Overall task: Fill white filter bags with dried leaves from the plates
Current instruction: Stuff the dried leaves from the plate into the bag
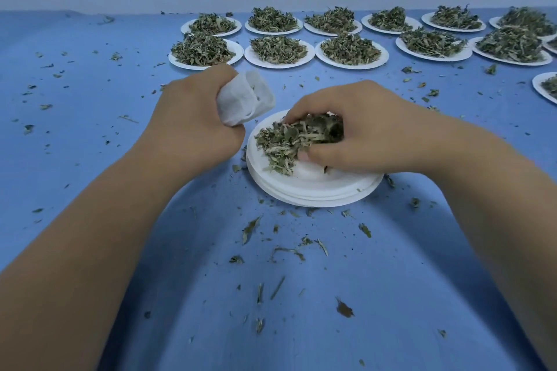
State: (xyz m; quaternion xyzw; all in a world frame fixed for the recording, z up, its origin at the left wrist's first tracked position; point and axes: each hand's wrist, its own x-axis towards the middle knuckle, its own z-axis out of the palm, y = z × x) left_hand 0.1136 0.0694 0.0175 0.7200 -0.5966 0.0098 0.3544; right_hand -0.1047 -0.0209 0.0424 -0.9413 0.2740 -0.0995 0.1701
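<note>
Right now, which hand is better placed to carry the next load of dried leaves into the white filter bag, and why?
The right hand: its fingers curl round a clump of dried leaves on the near plate stack. The left hand is occupied, gripping the white filter bag beside that stack.

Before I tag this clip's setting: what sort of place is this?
Probably a hand-packing bench for herbal tea: a blue-covered table holds rows of white plates heaped with dried leaves, and the left hand grips a white filter bag while the right hand gathers leaves.
</note>
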